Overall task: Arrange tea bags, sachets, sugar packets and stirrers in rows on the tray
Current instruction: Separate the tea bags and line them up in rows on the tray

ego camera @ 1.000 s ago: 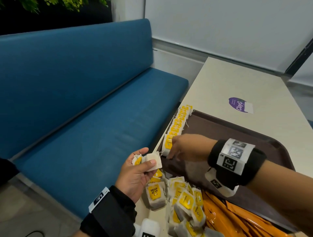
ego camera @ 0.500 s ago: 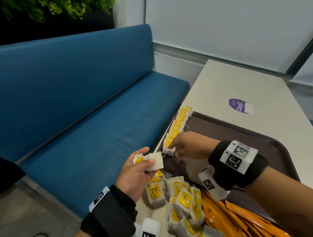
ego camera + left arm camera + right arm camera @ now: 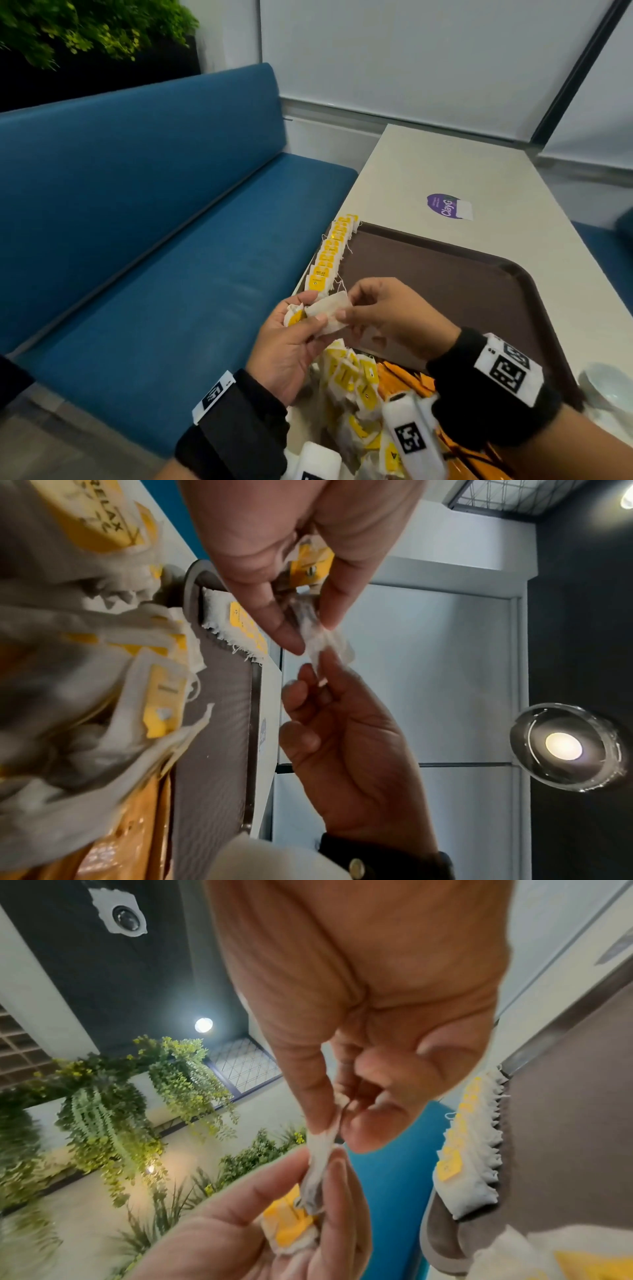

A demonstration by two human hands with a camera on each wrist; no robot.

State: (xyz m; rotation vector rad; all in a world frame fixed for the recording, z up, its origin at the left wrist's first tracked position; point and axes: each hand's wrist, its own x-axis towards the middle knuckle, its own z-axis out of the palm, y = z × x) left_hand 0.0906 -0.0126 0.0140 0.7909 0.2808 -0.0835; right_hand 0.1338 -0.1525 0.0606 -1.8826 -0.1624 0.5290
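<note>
A row of white tea bags with yellow tags (image 3: pixel 330 255) lines the left edge of the brown tray (image 3: pixel 479 274). My left hand (image 3: pixel 291 337) holds a couple of tea bags (image 3: pixel 296 313) above the table's left edge. My right hand (image 3: pixel 373 313) pinches one white tea bag (image 3: pixel 327 310) between thumb and forefinger, taking it from the left hand's thumb. In the right wrist view the pinched tea bag (image 3: pixel 320 1146) stretches between both hands. In the left wrist view that tea bag (image 3: pixel 320 642) sits between the left hand's thumb and finger and the right hand's fingertips.
A loose heap of tea bags (image 3: pixel 352 383) and orange sachets (image 3: pixel 404 377) lies at the tray's near end. The cream table (image 3: pixel 445 164) carries a purple sticker (image 3: pixel 445 205). A blue bench (image 3: pixel 154 240) runs along the left. A pale bowl (image 3: pixel 609 387) sits at the right.
My right hand left the end of the tea bag row and came back to the left hand, where it now pinches a tea bag. The head view tilted downward.
</note>
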